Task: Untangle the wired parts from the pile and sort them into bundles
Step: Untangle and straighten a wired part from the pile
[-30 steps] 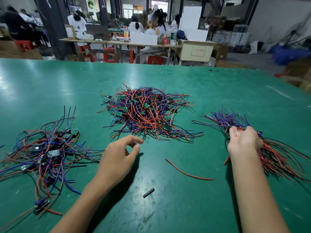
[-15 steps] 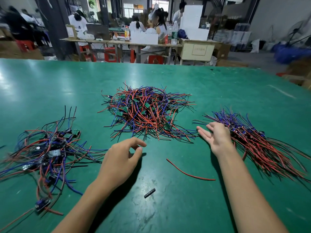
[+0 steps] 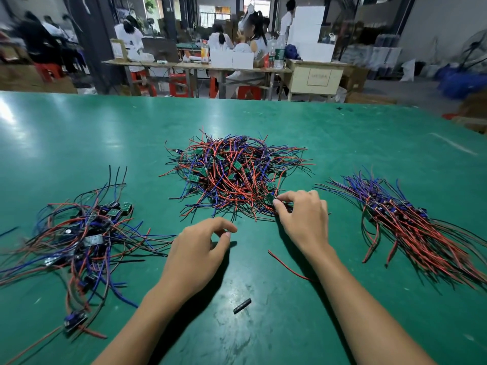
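A tangled pile [image 3: 237,175] of red, blue and black wired parts with small green boards lies in the middle of the green table [image 3: 79,133]. My right hand [image 3: 303,217] is at the pile's near right edge, its thumb and forefinger pinching a small green board with wires. My left hand [image 3: 197,248] hovers just below the pile, fingers loosely curled, holding nothing. A combed bundle [image 3: 411,225] of parts lies to the right. A looser heap [image 3: 79,233] lies to the left.
A single loose red wire [image 3: 287,267] lies by my right forearm. A short black piece [image 3: 242,306] rests between my arms. Beyond the table's far edge are other workbenches, red stools, boxes and seated people.
My right hand left the bundle on the right, swung left across the table and now pinches a part at the central pile's edge. My left hand barely moved.
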`<state>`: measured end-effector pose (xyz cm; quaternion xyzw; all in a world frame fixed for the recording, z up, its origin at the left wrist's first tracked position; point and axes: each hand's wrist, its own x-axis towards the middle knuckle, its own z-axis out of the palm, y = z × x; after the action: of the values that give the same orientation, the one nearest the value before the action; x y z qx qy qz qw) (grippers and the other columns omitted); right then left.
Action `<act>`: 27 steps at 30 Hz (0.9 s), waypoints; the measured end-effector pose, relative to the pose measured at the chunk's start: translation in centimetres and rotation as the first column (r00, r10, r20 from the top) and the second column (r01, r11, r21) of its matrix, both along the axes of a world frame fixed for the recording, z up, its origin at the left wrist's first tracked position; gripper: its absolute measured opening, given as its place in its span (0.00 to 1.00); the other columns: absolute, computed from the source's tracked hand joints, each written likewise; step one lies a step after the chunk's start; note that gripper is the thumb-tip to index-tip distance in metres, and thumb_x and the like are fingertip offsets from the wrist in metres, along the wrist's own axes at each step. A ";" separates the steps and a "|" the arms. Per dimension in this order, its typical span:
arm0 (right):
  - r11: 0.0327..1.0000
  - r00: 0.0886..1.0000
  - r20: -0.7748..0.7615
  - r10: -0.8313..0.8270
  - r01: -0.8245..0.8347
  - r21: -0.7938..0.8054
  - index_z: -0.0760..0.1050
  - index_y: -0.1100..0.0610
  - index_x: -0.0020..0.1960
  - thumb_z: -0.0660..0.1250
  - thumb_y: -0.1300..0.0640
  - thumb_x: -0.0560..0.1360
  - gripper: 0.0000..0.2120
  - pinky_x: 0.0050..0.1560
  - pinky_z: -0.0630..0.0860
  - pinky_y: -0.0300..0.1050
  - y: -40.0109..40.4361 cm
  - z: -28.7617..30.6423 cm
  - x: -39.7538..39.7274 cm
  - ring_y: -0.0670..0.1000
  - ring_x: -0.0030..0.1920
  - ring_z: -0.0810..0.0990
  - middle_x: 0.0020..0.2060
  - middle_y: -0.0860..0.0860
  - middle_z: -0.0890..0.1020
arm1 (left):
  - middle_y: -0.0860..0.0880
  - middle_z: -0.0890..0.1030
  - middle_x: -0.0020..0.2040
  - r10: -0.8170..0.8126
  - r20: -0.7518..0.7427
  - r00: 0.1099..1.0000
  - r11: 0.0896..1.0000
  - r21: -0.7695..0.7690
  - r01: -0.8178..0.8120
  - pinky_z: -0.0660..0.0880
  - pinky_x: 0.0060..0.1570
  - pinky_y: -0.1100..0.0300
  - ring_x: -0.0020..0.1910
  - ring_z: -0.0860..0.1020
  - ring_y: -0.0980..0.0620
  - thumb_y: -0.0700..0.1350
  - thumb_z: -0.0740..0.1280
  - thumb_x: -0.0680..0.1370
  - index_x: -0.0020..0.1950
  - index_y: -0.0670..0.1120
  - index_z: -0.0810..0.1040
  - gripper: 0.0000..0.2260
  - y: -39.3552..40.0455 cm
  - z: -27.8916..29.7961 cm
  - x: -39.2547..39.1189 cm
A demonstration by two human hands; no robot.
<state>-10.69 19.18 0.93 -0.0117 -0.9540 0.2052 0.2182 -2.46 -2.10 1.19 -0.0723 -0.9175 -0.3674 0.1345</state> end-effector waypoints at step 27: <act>0.975 0.977 0.044 0.210 -0.206 -0.088 0.73 0.56 0.68 0.65 0.53 0.81 0.16 0.62 0.69 0.51 -1.2 -0.7 -0.3 0.55 0.61 0.70 0.60 0.53 0.76 | 0.60 0.80 0.38 0.003 -0.031 0.999 1.000 0.014 -0.003 0.68 0.37 0.61 0.33 0.76 0.56 0.46 0.68 0.79 0.49 0.58 0.82 0.06 0.0 -0.3 -0.1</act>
<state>-10.98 18.01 0.19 0.0738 -0.9461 0.2661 0.1693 -2.57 -2.09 0.93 -0.0758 -0.9127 -0.3725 0.1500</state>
